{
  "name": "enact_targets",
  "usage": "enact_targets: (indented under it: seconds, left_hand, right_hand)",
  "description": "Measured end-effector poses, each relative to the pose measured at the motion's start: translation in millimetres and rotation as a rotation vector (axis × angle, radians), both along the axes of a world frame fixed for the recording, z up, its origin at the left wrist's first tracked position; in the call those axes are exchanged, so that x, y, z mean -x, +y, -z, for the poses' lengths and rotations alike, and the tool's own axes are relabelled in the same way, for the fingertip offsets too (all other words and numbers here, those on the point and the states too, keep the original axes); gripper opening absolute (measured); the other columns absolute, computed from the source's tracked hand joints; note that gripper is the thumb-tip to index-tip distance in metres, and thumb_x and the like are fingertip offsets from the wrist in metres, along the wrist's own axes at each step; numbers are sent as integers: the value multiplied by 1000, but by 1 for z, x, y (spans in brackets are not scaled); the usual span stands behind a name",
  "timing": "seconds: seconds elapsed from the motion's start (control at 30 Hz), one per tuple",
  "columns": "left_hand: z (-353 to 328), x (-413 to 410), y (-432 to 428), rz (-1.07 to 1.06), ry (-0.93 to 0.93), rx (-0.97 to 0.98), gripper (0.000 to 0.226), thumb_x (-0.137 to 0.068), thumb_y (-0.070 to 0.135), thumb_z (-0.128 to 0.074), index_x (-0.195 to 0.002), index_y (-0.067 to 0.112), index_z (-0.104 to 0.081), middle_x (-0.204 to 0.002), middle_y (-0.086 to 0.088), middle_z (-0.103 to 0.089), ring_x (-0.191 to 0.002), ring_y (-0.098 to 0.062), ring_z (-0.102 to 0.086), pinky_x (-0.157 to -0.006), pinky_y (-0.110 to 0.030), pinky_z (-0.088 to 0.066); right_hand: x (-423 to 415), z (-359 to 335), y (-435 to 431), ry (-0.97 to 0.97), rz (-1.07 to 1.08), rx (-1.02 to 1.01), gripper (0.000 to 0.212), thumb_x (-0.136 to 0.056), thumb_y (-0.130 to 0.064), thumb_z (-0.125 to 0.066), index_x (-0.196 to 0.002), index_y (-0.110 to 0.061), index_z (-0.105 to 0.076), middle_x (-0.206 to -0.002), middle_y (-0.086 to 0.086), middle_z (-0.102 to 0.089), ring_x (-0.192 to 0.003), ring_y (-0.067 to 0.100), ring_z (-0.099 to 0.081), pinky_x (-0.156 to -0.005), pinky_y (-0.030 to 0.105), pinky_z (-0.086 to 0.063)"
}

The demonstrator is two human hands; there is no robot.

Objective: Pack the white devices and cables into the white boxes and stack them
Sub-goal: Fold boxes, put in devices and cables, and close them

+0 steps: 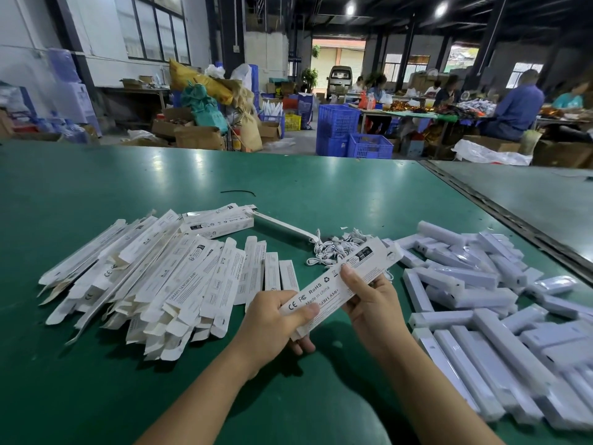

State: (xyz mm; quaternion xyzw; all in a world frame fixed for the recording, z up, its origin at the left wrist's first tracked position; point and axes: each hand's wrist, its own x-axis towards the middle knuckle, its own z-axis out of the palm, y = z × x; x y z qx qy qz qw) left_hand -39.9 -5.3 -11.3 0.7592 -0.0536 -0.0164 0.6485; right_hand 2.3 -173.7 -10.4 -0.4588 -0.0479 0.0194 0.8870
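Observation:
I hold one long white box (340, 282) slantwise above the green table (96, 194), its printed side up. My left hand (276, 322) grips its near end, thumb on top. My right hand (369, 297) holds the middle from below, thumb pressing the top face. A heap of flat white boxes (154, 284) lies to the left. Two closed boxes (218, 221) rest behind that heap. White devices in clear wrap (487, 303) pile up on the right. A tangle of white cables (333, 247) sits just behind the held box.
A black wire (239, 193) lies farther back on the table. A metal seam (500, 210) separates this table from a grey one (529, 194) on the right. Beyond the far edge stand blue crates (353, 133), cardboard boxes and seated people at other tables.

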Motion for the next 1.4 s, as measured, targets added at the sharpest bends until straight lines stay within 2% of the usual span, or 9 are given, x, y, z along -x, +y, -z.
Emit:
enact_targets:
  seconds: [0.17,0.3,0.43,0.53,0.63,0.8,0.93,1.1,1.4]
  left_hand:
    - [-1,2,-3,-2,15,48,14,-96,18,-65,-100,7,-71,-66,-6,-72,-52,-25,-68,-44,-28,-51]
    - [-8,5,-7,171,147,317,36,-92,35,-60,-128,30,-57,-100,-9,-75,-68,-32,-71,-56,-31,-56]
    - [-9,5,-5,224,132,419,39,-89,36,-56,-128,40,-58,-119,-12,-71,-87,-26,-72,-66,-26,-54]
    - [-6,3,-5,209,132,581,42,-90,35,-53,-132,39,-55,-119,-11,-71,-88,-22,-72,-67,-25,-54]
    - [-4,-1,-4,200,82,667,47,-94,35,-48,-141,36,-49,-123,-7,-70,-95,-19,-68,-73,-29,-53]
    - [3,-6,-2,114,-63,527,40,-95,35,-46,-133,31,-56,-135,2,-64,-128,-17,-57,-105,-35,-48]
    - [3,-6,0,-70,-163,277,42,-83,49,-59,-122,34,-65,-129,7,-67,-115,-14,-65,-100,-41,-53]
    - [2,-6,4,-242,-331,178,26,-77,37,-69,-102,29,-70,-134,10,-58,-90,2,-69,-76,-16,-54]
    - [1,-4,8,-152,-482,54,19,-88,33,-62,-103,34,-73,-132,29,-59,-120,5,-58,-86,-9,-48]
  right_hand:
    - [-1,5,2,15,20,8,16,-78,-16,-71,-92,-9,-74,-97,13,-74,-88,22,-72,-71,30,-59]
    - [-2,5,-1,58,47,-39,52,-80,-18,-70,-126,-4,-52,-102,14,-73,-94,26,-71,-73,31,-60]
    - [-3,4,-2,28,82,-52,48,-78,-17,-70,-121,-17,-48,-107,16,-71,-90,25,-71,-75,33,-59]
    - [4,4,0,-150,63,166,33,-84,-7,-70,-113,-15,-58,-119,17,-65,-92,26,-69,-78,36,-56]
    - [12,7,5,-375,-22,437,51,-79,1,-64,-127,-18,-59,-115,7,-67,-98,23,-66,-78,35,-57]
    - [18,5,3,-508,-48,726,52,-85,-21,-67,-133,-33,-52,-147,-3,-48,-123,14,-58,-101,43,-50]
    - [19,4,-2,-479,-105,744,52,-86,-24,-69,-134,-32,-52,-144,-3,-52,-130,14,-53,-105,46,-47]
    - [19,6,0,-452,-128,736,53,-87,-21,-66,-135,-33,-45,-134,-11,-60,-125,7,-56,-105,31,-47]
    - [22,5,-2,-566,4,970,43,-93,-29,-61,-133,-37,-48,-115,-9,-70,-104,-1,-66,-93,19,-51]
